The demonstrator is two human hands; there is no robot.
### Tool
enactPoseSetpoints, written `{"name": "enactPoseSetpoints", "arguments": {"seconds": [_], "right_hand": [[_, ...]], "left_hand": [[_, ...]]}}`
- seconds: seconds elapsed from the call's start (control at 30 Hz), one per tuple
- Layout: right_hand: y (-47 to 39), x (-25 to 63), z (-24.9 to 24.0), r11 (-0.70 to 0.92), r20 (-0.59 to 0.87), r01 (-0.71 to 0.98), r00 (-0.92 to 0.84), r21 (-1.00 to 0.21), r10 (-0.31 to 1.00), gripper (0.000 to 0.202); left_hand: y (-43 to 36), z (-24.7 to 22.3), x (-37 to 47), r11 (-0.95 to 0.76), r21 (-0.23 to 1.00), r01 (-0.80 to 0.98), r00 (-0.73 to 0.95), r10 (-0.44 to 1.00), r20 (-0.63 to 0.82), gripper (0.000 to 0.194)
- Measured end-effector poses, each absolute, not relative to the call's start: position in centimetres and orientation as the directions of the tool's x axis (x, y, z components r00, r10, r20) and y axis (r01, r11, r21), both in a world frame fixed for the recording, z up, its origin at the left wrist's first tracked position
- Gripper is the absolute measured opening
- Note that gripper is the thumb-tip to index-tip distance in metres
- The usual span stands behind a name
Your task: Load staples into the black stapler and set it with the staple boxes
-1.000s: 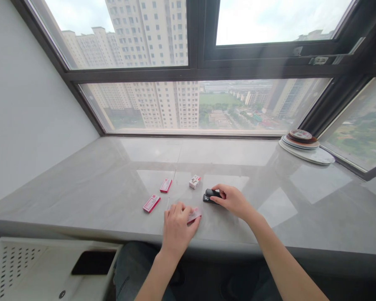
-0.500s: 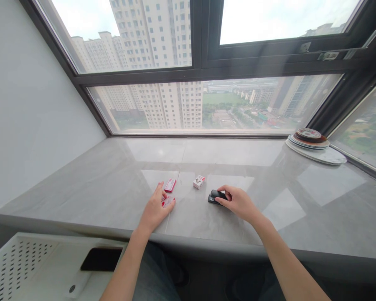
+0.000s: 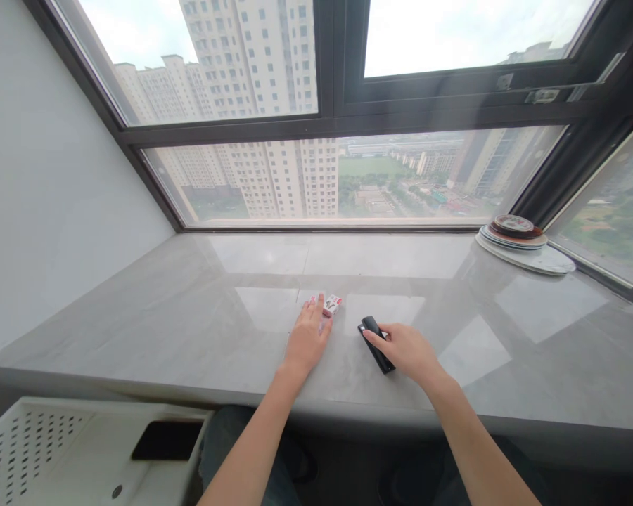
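My right hand (image 3: 408, 348) grips a black stapler (image 3: 375, 343) near the middle of the stone ledge. The stapler lies at a slant, its far end pointing up and left. My left hand (image 3: 307, 337) is at the stapler's left, its fingers reaching over small pink-and-white boxes (image 3: 312, 301) and largely hiding them. Something pale shows between its thumb and index finger. Touching or just beside the left fingertips is a small white box with red print (image 3: 333, 304).
A stack of plates (image 3: 522, 242) stands at the ledge's back right corner by the window frame. Below the ledge at left is a white perforated plastic container (image 3: 92, 422) with a dark phone-like slab (image 3: 167, 440) on it. A wall (image 3: 58, 190) bounds the left side.
My left hand has moved right and slightly away from me, bringing the pink-and-white boxes up to the white box. My right hand has turned the stapler from lying crosswise to pointing away from me.
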State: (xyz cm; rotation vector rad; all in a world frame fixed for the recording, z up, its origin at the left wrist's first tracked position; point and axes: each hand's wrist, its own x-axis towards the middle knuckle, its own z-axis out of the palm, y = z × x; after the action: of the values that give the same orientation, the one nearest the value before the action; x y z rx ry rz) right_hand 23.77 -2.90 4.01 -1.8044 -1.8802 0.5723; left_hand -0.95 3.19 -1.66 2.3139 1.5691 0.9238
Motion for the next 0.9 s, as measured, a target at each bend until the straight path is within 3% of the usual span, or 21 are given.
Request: {"name": "enactPoseSetpoints", "arguments": {"seconds": [0.13, 0.3, 0.6, 0.9], "right_hand": [[-3.0, 23.4, 2.1, -0.004, 0.025, 0.655, 0.035, -0.755, 0.999, 0.055], [-2.9, 20.8, 0.2, -0.026, -0.042, 0.386, -0.032, -0.922, 0.999, 0.055], [-0.3, 10.0, -0.2, 0.035, -0.014, 0.206, -0.229, -0.978, 0.973, 0.044], [3.1, 1.9, -0.4, 0.053, -0.014, 0.212, -0.304, -0.976, 0.953, 0.039]], "left_hand": [[3.1, -1.5, 1.8, -0.432, 0.462, 0.774, 0.253, 0.881, 0.399, 0.049], [0.6, -1.7, 2.1, -0.402, 0.436, 0.805, 0.203, 0.877, 0.435, 0.041], [-0.7, -1.9, -5.1, -0.353, 0.409, 0.842, 0.150, 0.880, 0.451, 0.041], [2.4, -1.4, -13.8, -0.319, 0.464, 0.826, 0.106, 0.897, 0.429, 0.043]]}}
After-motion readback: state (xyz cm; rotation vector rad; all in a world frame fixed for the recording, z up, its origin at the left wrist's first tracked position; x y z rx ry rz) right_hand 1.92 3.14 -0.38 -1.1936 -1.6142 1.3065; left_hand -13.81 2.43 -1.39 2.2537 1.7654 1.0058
